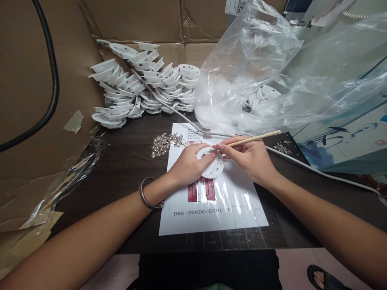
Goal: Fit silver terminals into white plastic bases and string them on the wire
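My left hand [193, 163] is closed on a round white plastic disc [214, 170] with small slots in it, thumb on its face. In my right hand [252, 155] is a thin wooden stick [260, 137], gripped like a pencil. Its near end is among my fingertips at the upper right edge of the disc; the exact contact is hidden. Under both hands lies a printed white sheet [181, 223] with red pictures and text. A heap of small metal clips [165, 145] sits left of my left hand, partly on the sheet.
Stacks of white plastic discs [121, 94] stand at the back left. A clear plastic bag [229, 96] with more discs fills the back right. A grey cable [305, 166] crosses the dark table [121, 161]. More small metal pieces [282, 148] lie at right. Cardboard walls [145, 20] rise behind.
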A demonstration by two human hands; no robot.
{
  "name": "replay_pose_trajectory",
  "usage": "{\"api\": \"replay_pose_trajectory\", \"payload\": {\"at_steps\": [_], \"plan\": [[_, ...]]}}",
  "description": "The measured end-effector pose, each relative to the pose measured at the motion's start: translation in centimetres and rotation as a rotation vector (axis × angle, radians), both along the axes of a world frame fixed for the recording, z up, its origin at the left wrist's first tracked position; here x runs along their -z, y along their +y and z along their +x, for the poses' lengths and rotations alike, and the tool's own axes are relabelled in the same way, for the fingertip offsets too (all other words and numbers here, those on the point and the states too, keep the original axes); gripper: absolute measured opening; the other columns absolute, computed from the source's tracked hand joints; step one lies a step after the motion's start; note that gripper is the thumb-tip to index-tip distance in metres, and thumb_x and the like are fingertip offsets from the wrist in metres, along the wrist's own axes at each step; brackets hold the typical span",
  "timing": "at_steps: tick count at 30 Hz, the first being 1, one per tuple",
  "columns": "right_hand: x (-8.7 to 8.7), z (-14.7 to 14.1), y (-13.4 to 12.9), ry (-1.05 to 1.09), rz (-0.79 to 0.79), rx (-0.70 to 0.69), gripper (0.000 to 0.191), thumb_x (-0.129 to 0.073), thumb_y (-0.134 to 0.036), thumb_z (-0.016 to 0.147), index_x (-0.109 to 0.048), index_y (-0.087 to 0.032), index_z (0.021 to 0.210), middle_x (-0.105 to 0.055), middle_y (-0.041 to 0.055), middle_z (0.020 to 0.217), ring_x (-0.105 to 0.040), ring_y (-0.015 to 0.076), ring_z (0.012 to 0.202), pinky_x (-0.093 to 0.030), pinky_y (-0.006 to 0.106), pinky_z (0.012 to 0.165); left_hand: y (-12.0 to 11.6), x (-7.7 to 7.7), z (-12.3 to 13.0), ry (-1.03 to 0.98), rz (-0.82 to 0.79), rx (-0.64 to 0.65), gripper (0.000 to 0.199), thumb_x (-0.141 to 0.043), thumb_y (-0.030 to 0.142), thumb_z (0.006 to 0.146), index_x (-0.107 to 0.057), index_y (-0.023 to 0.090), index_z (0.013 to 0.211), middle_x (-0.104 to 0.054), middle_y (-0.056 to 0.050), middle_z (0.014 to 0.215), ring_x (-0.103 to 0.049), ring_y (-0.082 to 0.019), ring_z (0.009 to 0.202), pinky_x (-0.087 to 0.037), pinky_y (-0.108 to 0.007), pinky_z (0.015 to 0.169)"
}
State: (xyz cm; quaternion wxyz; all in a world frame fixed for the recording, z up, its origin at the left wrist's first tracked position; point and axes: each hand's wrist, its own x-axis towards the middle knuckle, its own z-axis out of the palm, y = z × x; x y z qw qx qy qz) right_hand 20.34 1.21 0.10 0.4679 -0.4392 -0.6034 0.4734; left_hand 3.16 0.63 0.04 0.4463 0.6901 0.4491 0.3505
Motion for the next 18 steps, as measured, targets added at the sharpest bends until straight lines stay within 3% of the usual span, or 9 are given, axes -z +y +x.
{"api": "replay_pose_trajectory", "payload": {"at_steps": [4, 11, 18], "plan": [[0.4, -0.04, -0.01, -0.042, 0.077, -0.011, 0.014, -0.074, -0.031, 0.076, -0.073, -0.017, 0.074, -0.072, 0.0031, 0.076, -0.067, 0.0136, 0.069, -0.054, 0.026, 0.062, 0.02, 0.05, 0.01, -0.009, 0.003, 0.015, 0.021, -0.052, 0.026, 0.088, -0.068, 0.013, 0.091, -0.071, -0.007, 0.089, -0.064, -0.018, 0.085, -0.049, -0.031, 0.08], [0.58, -0.22, 0.11, -0.111, 0.118, -0.024, 0.02, -0.071, -0.033, 0.08, -0.07, -0.016, 0.07, -0.069, 0.0034, 0.074, -0.064, 0.0121, 0.062, -0.048, 0.023, 0.052, -0.04, 0.02, 0.02, 0.012, 0.006, -0.003, 0.021, -0.053, 0.024, 0.087, -0.071, 0.014, 0.092, -0.072, -0.007, 0.093, -0.065, -0.018, 0.089, -0.05, -0.03, 0.081], [0.49, -0.55, -0.3, -0.301, 0.297, 0.006, 0.019, -0.064, -0.026, 0.085, -0.071, -0.015, 0.071, -0.07, 0.0039, 0.077, -0.065, 0.0129, 0.066, -0.048, 0.025, 0.056, 0.04, 0.25, 0.08, 0.038, 0.044, 0.007, 0.024, -0.052, 0.023, 0.088, -0.071, 0.016, 0.1, -0.073, -0.005, 0.097, -0.065, -0.018, 0.093, -0.049, -0.03, 0.085]]}}
